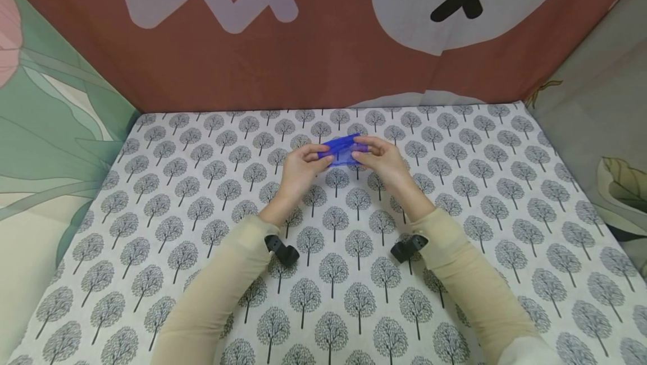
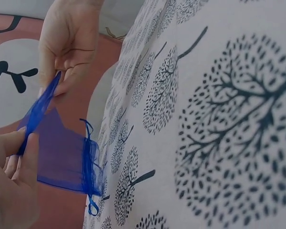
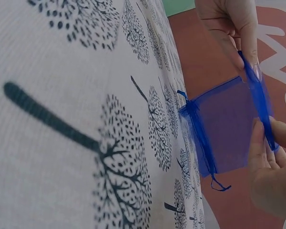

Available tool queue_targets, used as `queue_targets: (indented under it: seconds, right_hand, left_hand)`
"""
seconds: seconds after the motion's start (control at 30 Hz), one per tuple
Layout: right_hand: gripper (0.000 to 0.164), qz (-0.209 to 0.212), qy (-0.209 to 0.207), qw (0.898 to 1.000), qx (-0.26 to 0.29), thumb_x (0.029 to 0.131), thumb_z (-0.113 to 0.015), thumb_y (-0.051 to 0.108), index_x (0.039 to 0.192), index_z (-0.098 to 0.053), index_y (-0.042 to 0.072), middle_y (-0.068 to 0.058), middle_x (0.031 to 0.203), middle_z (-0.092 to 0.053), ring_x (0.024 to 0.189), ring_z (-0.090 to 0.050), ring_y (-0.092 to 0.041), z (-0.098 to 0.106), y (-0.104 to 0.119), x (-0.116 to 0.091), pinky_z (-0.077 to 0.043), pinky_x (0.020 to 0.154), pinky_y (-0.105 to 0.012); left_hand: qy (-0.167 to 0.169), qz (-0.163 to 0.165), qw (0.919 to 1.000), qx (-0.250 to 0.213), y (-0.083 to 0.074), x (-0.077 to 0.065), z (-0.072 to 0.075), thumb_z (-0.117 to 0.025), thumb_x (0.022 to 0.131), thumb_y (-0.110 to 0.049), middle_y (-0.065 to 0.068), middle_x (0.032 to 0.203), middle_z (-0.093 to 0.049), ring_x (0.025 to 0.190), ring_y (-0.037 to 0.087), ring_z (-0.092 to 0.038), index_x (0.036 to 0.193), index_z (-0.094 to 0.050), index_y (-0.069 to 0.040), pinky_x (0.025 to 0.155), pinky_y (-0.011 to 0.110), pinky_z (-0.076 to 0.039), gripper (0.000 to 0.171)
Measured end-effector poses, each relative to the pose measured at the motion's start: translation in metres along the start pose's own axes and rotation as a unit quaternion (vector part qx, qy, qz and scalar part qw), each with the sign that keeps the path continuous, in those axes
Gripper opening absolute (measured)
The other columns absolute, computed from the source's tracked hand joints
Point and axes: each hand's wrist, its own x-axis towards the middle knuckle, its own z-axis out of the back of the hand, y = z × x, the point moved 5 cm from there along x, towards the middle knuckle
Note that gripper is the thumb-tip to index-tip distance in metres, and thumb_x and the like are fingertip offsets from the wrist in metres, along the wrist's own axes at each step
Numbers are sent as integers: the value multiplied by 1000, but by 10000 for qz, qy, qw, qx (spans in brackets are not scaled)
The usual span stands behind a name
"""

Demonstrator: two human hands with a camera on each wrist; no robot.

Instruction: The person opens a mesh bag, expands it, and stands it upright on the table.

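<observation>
Two bare hands meet across a small pouch of sheer blue fabric point(image 1: 345, 153), held out in front of the person. Left hand point(image 1: 299, 167) pinches one end of the pouch's folded edge between thumb and fingers; right hand point(image 1: 388, 164) pinches the other end the same way, so the edge stretches between them. From where I stand, the rest of the pouch hangs below the fingertips, thin enough to see through, and its blue ribbon drawstring point(image 3: 203, 138) runs across the lower part, with a small loop sticking out at each side. That lower part is close to the cloth, though I cannot tell whether it touches.

Under the pouch spreads a white tablecloth printed with dark round-crowned trees point(image 1: 349, 297). On the near side of the pouch, long cream sleeves point(image 1: 217, 292) cover the forearms, and a small black device point(image 1: 282, 251) sits at each cuff. Beyond the pouch rises a reddish-brown fabric backdrop point(image 1: 323, 67), bearing a thick pale zigzag point(image 1: 235, 19) to the pouch's left and a large whitish rounded shape point(image 1: 419, 5) to its right. Well left of the pouch hangs a green leaf-patterned fabric point(image 1: 45, 101).
</observation>
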Motion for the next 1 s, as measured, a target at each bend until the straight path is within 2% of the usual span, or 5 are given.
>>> queue_targets:
  seconds: [0.2,0.4,0.6,0.73,1.0]
  right_hand:
    - [43,-57,-129,9996,-228,89,-66,13,130,-55,10,-12,116,-66,96,-65,-17,0,0,0,-53,97,-33]
    - [38,57,-224,9992,-327,89,-67,18,124,-59,6,9,82,-65,73,-63,-5,-1,1,-1,-57,75,-22]
    - [35,182,-244,9985,-461,91,-65,22,120,-61,3,11,69,-61,58,-56,-1,-6,3,-1,-53,63,-18]
    - [34,199,-300,9976,-586,92,-63,25,119,-62,3,12,66,-60,55,-51,-1,-7,3,-2,-47,54,-15]
    - [31,326,-352,9983,-320,94,-60,21,119,-60,1,14,64,-59,53,-49,0,-6,1,-2,-44,50,-12]
  left_hand:
    - [-176,-62,9998,12,-1,1,2,-70,85,-7,24,102,-70,94,42,-67,108,-66,4,79,34,-61,26]
    - [-204,-266,9994,-83,-4,1,2,-67,87,-8,32,97,-67,61,17,-68,104,-63,7,64,28,-61,23]
    - [-207,-490,9985,117,-3,1,-1,-64,91,-11,30,83,-68,50,5,-61,99,-58,7,65,44,-61,20]
    - [-43,-444,9990,77,-2,2,-3,-60,94,-15,29,86,-69,56,14,-67,104,-57,5,69,46,-60,23]
    - [468,-59,9988,-94,-2,-2,-5,-65,90,-14,24,107,-68,99,41,-66,118,-56,2,79,25,-60,33]
